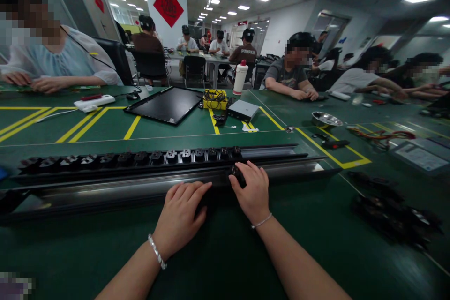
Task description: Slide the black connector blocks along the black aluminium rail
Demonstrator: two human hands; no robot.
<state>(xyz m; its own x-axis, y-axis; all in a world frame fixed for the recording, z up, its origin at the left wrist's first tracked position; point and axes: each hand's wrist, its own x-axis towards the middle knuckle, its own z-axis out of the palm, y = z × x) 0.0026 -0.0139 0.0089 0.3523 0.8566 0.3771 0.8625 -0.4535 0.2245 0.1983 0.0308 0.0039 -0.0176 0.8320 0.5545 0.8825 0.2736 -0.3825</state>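
My right hand (253, 192) pinches a small black part (237, 174), which looks like a socket module, over the front channel. Fingers cover much of it. My left hand (183, 213) rests with its fingers stretched out at the near edge of the long, dark front channel (116, 193), holding nothing. Just behind lies a second long channel (270, 151). Along it sits a row of similar black parts (171, 155), some with shiny metal faces, reaching from the left end to past the middle.
A blurred heap of black parts (393, 215) lies at right. Farther back are a metal bowl (326, 119), a grey box (242, 110), a yellow bin of cables (215, 99), a black flat panel (168, 104) and a white bottle (240, 79). Several people sit around.
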